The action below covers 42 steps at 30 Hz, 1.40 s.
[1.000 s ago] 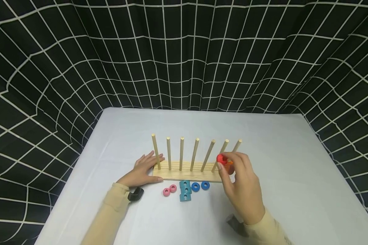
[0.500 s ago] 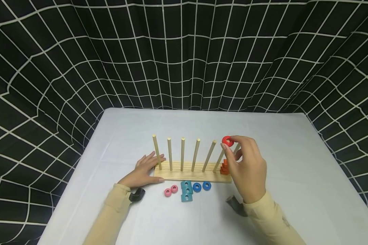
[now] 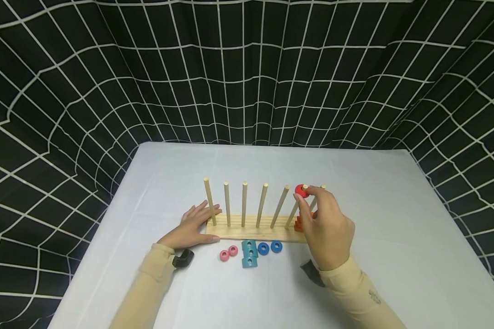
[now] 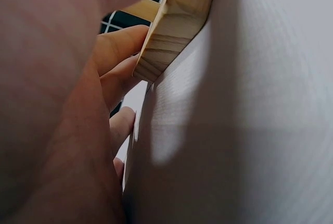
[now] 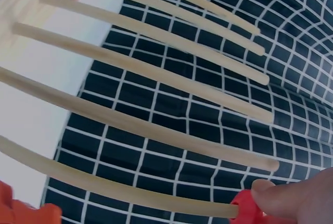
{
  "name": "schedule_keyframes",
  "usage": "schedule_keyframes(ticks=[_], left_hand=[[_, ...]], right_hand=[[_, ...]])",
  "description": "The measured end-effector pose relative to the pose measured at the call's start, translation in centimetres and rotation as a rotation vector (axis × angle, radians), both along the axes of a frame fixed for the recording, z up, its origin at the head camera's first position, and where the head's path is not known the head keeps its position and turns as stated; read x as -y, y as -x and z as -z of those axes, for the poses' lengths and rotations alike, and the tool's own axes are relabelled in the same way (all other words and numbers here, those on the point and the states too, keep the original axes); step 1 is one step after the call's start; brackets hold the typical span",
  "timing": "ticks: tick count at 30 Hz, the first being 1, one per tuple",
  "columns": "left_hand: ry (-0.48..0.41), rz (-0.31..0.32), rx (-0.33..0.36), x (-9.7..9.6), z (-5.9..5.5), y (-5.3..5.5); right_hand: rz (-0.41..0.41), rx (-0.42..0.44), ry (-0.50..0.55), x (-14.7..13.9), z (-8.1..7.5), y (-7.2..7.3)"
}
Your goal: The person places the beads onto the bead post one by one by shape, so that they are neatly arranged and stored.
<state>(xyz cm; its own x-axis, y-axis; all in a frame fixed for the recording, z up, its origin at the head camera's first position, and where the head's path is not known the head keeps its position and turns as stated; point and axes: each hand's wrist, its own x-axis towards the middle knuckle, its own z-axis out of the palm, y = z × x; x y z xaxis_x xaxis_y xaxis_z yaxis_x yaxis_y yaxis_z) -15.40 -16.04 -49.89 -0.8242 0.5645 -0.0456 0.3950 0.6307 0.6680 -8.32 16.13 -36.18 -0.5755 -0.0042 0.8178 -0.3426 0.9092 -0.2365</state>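
My right hand [image 3: 328, 228] pinches a red ring [image 3: 299, 191] between thumb and index finger at the top of the second peg from the right. That peg's tip shows in the ring's hole, and in the right wrist view the peg [image 5: 135, 193] runs into the red ring [image 5: 244, 208]. My left hand [image 3: 191, 230] holds the left end of the wooden peg board [image 3: 247, 234], thumb along its front edge and fingers toward the back. In the left wrist view, the board's end [image 4: 169, 41] sits between thumb and fingers. Orange pieces [image 3: 298, 225] are stacked on the rightmost peg, partly hidden by my right hand.
Several bare pegs [image 3: 244, 205] stand upright along the board. In front of it on the white table [image 3: 214, 297] lie two pink rings [image 3: 224, 256], three teal pieces [image 3: 249, 252] and two blue rings [image 3: 263, 248]. A black curtain with white grid lines [image 3: 247, 91] surrounds the table.
My right hand has raised the red ring from low beside the orange stack and brought it over the second peg from the right, whose tip now shows through it. The left hand stays put.
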Motion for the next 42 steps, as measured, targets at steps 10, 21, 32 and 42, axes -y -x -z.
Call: schedule_keyframes(ticks=[10,21,32,42], left_hand=[[-0.016,0.008,-0.004,0.0,-0.4,-0.1],[0.006,0.0,0.001,-0.1,-0.2,0.2],[0.012,-0.002,0.001,0.3,0.9,0.4],[0.028,-0.014,0.005,0.1,0.7,0.2]], right_hand=[[0.013,0.113,-0.059,-0.3,2.9,-0.3],[0.016,0.167,-0.088,-0.5,5.9,-0.2],[0.003,0.217,-0.111,-0.4,8.2,-0.5],[-0.023,0.242,-0.185,-0.4,10.1,-0.6]])
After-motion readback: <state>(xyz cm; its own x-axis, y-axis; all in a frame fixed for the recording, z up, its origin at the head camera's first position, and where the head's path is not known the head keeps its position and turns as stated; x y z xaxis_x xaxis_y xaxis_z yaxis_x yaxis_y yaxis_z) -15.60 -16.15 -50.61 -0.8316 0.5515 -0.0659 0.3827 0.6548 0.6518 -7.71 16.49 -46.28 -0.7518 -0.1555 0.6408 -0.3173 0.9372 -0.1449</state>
